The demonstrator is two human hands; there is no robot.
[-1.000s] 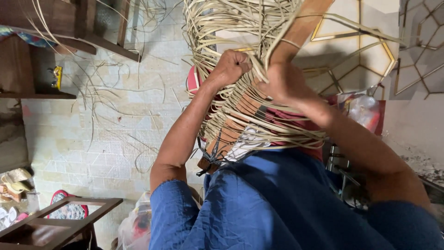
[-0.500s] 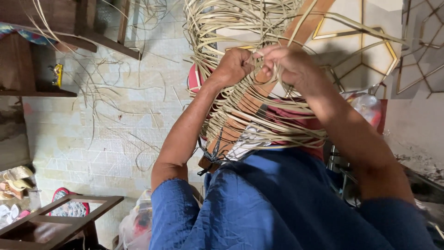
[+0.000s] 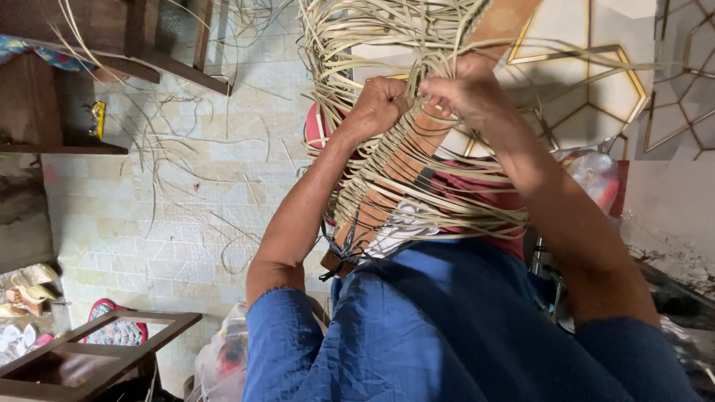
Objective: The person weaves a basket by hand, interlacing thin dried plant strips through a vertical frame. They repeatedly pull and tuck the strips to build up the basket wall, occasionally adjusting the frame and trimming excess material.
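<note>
A half-woven basket of pale cane strips [image 3: 387, 45] sits on a brown wooden board [image 3: 402, 160] that leans up from my lap. My left hand [image 3: 378, 106] is closed in a fist around cane strips at the weave's edge. Beside it, my right hand [image 3: 468, 91] pinches other strips, its fingers bent tight. The two hands nearly touch over the board. Loose strip ends fan out above and to the right. Blue cloth [image 3: 417, 335] covers my lap and upper arms.
Stray cane strips [image 3: 186, 141] litter the pale tiled floor. A dark wooden bench [image 3: 112, 52] stands at the upper left, a wooden frame [image 3: 89, 357] at the lower left, slippers [image 3: 26, 286] at the left edge. Plastic bags [image 3: 220, 357] lie below; a geometric gold-lined panel [image 3: 603, 89] is at right.
Both hands have moved closer together at the weave. The right hand has shifted left and down along the strips, pulling them tighter against the board.
</note>
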